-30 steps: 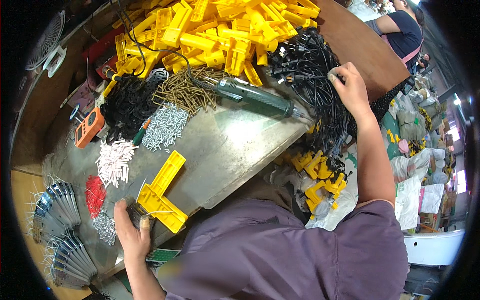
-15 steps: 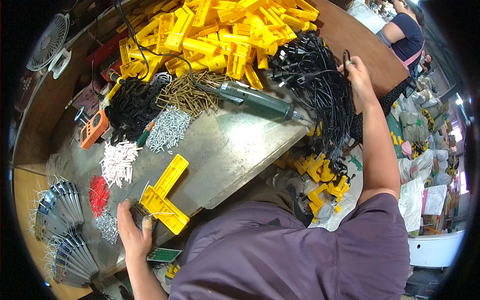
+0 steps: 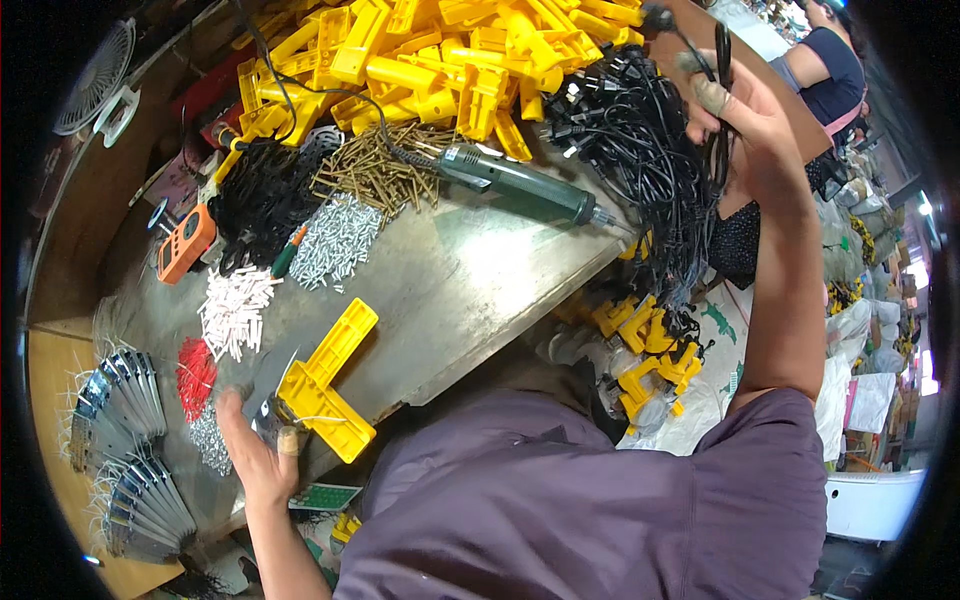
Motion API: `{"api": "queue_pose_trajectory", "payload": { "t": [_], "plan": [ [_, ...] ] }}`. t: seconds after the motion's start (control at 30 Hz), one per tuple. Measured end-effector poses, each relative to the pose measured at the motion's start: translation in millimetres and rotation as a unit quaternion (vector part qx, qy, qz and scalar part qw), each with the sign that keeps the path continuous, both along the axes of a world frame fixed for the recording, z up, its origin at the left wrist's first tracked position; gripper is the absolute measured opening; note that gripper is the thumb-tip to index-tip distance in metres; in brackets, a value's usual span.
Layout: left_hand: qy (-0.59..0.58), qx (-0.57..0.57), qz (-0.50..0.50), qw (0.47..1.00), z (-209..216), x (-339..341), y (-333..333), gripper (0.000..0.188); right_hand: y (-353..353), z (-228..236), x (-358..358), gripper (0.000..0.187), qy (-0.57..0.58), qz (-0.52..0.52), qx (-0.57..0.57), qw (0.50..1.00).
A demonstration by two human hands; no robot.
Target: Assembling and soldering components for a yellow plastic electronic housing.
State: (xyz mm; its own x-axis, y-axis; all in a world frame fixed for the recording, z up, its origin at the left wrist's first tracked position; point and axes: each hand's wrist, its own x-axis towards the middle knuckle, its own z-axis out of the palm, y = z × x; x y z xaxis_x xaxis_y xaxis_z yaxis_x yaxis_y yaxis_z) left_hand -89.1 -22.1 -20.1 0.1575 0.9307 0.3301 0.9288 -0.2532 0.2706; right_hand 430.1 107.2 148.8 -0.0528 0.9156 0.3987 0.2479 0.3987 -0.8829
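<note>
My left hand (image 3: pixel 262 462) is at the table's front left, thumb and fingers closed round the end of a yellow L-shaped plastic housing (image 3: pixel 335 425). A shiny metal piece and a thin white wire show at that end; the fingers partly hide them. At the upper right, my right hand (image 3: pixel 745 110) grips a black power cord (image 3: pixel 722 65) above the heap of black power cords (image 3: pixel 640 150). One end of the held cord reaches up past the fingertips, blurred. A green electric screwdriver (image 3: pixel 520 188) lies between the hands, its tip towards the cords.
Yellow housings (image 3: pixel 420 70) are piled at the back. Brass-coloured screws (image 3: pixel 375 170), silver screws (image 3: pixel 325 240), white sleeves (image 3: pixel 237 310), red pieces (image 3: pixel 196 375) and black parts (image 3: pixel 265 200) lie in heaps. Wired metal plates (image 3: pixel 130 400) fan out at left. An orange device (image 3: pixel 187 243) stands behind.
My right hand has lifted and turned over the cord heap, raising a black cord. The left hand has shifted slightly left and down, with the yellow housing almost in place.
</note>
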Motion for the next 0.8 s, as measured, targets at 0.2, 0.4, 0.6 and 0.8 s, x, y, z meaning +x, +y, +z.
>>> {"api": "queue_pose_trajectory", "payload": {
  "t": [0.2,0.4,0.6,0.8],
  "plan": [
    [-0.351,-0.150,-0.234,0.894,38.6,118.3,31.6,0.102,-22.6,56.2,-137.7,0.013,0.186,0.385,-0.314,0.848],
    [-0.518,-0.556,-0.233,0.607,42.7,160.7,22.3,0.064,9.7,-15.0,-221.3,0.028,0.308,0.323,-0.123,0.886],
    [-0.288,-0.328,-0.173,0.883,51.4,108.6,-7.4,0.045,59.0,-97.8,-180.0,0.018,-0.011,0.130,-0.108,0.986],
    [-0.182,-0.188,-0.163,0.951,50.0,95.0,5.6,0.038,10.3,-116.3,-216.7,0.056,-0.342,-0.016,0.205,0.917]
  ]
}}
